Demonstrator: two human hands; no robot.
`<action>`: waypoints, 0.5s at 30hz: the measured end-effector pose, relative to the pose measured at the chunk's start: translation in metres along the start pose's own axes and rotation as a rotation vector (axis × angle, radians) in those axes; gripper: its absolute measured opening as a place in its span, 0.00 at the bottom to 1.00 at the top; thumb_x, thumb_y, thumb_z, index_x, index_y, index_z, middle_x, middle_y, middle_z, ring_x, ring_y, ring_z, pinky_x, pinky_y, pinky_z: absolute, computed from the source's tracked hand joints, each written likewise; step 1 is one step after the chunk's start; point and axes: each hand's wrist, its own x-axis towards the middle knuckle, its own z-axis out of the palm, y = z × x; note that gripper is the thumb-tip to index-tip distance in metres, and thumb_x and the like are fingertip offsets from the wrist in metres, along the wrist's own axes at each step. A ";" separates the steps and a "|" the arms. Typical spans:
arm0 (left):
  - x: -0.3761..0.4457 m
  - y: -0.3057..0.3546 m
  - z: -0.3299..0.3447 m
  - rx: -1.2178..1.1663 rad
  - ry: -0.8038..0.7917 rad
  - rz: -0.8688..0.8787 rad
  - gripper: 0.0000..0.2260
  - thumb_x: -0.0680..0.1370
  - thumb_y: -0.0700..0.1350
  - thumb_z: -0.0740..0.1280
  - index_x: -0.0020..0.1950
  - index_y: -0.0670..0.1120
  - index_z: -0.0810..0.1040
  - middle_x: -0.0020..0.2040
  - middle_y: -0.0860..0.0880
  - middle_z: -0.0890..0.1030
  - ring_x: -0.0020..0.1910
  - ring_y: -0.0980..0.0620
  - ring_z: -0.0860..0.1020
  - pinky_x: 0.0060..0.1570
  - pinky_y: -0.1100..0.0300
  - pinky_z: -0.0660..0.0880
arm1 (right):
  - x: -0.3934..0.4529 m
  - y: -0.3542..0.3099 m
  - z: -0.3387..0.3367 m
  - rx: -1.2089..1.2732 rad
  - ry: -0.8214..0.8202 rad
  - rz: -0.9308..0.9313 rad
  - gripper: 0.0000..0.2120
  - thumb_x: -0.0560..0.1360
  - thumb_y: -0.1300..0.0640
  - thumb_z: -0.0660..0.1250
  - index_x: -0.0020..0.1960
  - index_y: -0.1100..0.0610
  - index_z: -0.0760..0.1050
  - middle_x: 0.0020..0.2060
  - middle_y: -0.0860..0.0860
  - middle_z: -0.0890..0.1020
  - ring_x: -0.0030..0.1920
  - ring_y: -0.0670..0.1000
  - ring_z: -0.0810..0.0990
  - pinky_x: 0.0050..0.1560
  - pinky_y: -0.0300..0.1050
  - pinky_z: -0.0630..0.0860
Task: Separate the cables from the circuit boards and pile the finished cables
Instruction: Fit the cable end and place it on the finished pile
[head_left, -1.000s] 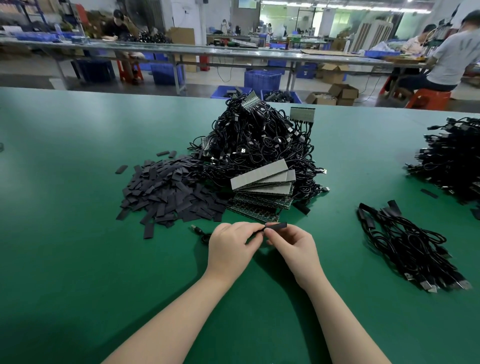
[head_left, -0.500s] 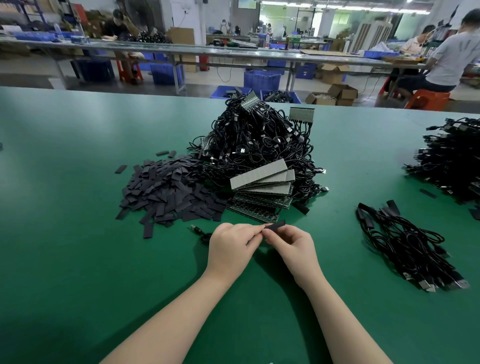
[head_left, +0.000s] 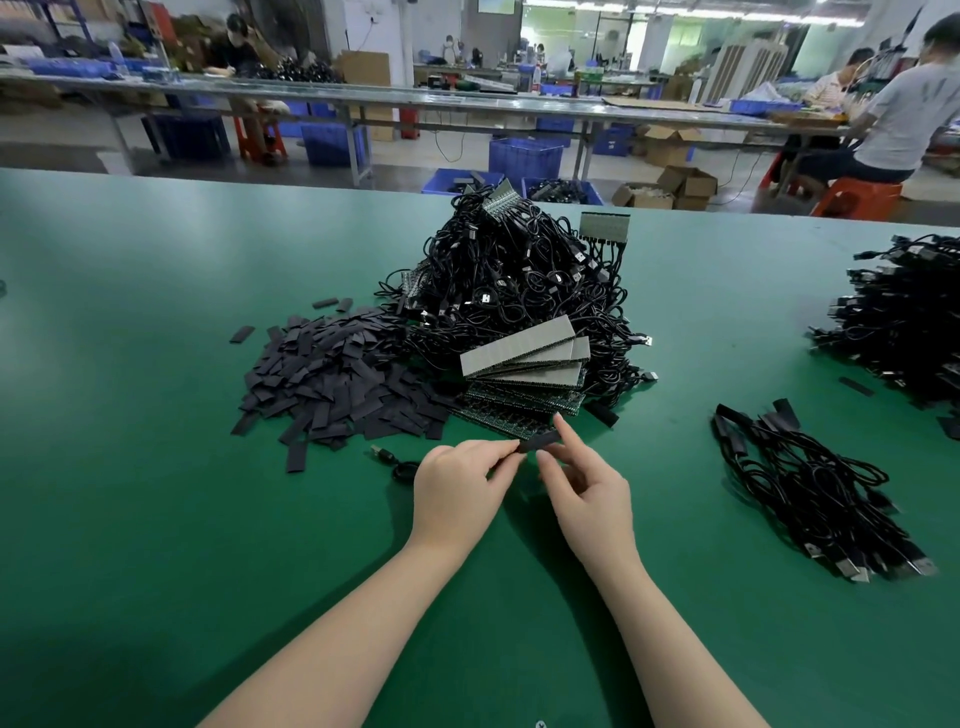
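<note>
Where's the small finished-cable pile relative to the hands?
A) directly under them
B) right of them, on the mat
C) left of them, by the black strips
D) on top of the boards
B: the small cable pile lies on the green mat to the right of the right hand and left hand.

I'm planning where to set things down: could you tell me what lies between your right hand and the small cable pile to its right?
Only bare green table between the right hand and the small cable pile, in the head view.

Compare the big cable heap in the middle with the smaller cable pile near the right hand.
The big heap is tall and tangled; the smaller pile lies low, its cables roughly aligned. The big heap has circuit boards among and against it; the smaller pile shows none. Both are black cables on the green table.
</note>
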 end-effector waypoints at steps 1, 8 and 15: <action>0.000 0.000 0.000 0.000 -0.003 -0.001 0.07 0.69 0.44 0.78 0.46 0.48 0.87 0.40 0.53 0.86 0.35 0.56 0.80 0.40 0.63 0.73 | 0.000 0.001 0.001 -0.031 -0.014 -0.012 0.24 0.79 0.59 0.69 0.67 0.36 0.71 0.44 0.34 0.83 0.33 0.40 0.74 0.39 0.28 0.72; -0.001 -0.002 0.001 0.003 -0.105 0.050 0.09 0.70 0.44 0.77 0.50 0.46 0.86 0.42 0.50 0.86 0.38 0.49 0.83 0.41 0.59 0.77 | 0.001 0.004 -0.002 -0.108 -0.020 0.032 0.21 0.80 0.57 0.68 0.71 0.44 0.73 0.33 0.41 0.80 0.29 0.41 0.69 0.35 0.29 0.68; -0.001 -0.003 0.002 -0.018 -0.076 0.059 0.10 0.70 0.43 0.77 0.50 0.46 0.86 0.42 0.51 0.86 0.37 0.51 0.82 0.42 0.62 0.75 | 0.003 0.008 -0.001 -0.133 -0.051 0.061 0.22 0.79 0.58 0.67 0.71 0.44 0.73 0.40 0.54 0.84 0.29 0.42 0.67 0.34 0.30 0.68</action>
